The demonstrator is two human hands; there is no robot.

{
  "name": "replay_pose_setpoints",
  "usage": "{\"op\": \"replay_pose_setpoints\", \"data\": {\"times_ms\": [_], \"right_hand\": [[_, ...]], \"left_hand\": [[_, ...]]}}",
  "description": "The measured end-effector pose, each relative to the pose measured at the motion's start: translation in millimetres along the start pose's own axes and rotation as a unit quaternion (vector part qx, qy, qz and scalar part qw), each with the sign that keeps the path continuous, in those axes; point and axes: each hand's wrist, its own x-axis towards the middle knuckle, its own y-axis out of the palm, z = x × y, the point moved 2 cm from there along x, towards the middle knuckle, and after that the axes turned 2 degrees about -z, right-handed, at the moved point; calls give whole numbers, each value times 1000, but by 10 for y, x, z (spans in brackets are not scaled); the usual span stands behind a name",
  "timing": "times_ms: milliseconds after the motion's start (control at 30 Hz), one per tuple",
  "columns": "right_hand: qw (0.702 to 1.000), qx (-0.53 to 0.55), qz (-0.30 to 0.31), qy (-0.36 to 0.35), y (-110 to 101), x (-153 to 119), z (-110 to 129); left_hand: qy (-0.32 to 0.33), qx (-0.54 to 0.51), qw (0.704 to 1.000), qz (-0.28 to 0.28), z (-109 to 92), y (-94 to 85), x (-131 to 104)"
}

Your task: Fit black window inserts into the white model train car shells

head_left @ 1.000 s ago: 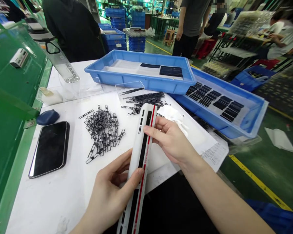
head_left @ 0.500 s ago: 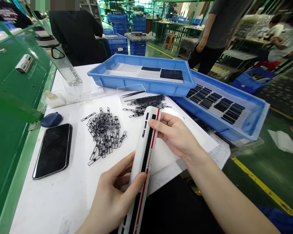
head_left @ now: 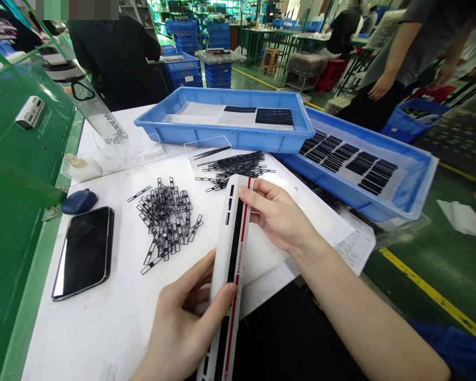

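A white model train car body (head_left: 227,248) with a black window band and a red stripe lettered "Bordrestaurant" is held lengthwise, tilted, over the table's front edge. My left hand (head_left: 190,312) wraps its lower part, thumb on the black band. At the far end my right hand (head_left: 275,211) grips it, thumb on the side near the red stripe and fingers behind. Left of the car lies a loose heap of small black-framed clear strips (head_left: 166,217). Just beyond it is a pile of thin black strips (head_left: 238,166), beside a clear box (head_left: 208,151) with dark tweezers.
A phone (head_left: 85,251), a dark blue rounded object (head_left: 79,201) and a water bottle (head_left: 99,114) stand on the left. Two blue trays, one behind (head_left: 222,140) and one at right (head_left: 365,193), hold black strips on white sheets. A person (head_left: 404,58) stands beyond.
Both hands keep the same hold on the train car. The view has shifted slightly, and the person in grey at the back has moved right and bent forward.
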Motion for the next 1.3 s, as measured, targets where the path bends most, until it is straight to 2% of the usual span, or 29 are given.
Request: {"op": "replay_pose_setpoints", "data": {"times_ms": [133, 267, 400, 533, 667, 733, 800, 933, 1100, 1300], "right_hand": [[1000, 0, 21, 7, -22, -15, 13], [1000, 4, 9, 8, -25, 0, -11], [1000, 8, 2, 7, 37, -26, -2], [999, -19, 15, -41, 66, -117, 74], [991, -79, -16, -106, 73, -236, 123], [986, -114, -28, -119, 104, -330, 160], [983, -133, -15, -126, 148, -447, 211], [987, -101, 18, -124, 180, -658, 281], [987, -108, 34, -116, 144, -756, 290], [989, -98, 30, -104, 151, -819, 321]], "left_hand": [[13, 12, 1000, -3, -10, 8, -15], [5, 25, 1000, -2, -20, 5, -12], [-8, -15, 1000, 5, -28, -4, 4], [-3, -40, 999, 14, -32, -1, -6], [-14, -47, 998, 25, -17, -19, -21], [-23, -64, 997, 40, -9, -46, -23], [-22, -78, 995, 59, -5, -78, -25], [-5, -90, 994, 66, 8, -135, -34], [17, -72, 994, 79, 65, -188, -24], [102, -31, 980, 170, 92, -226, 41]]}}
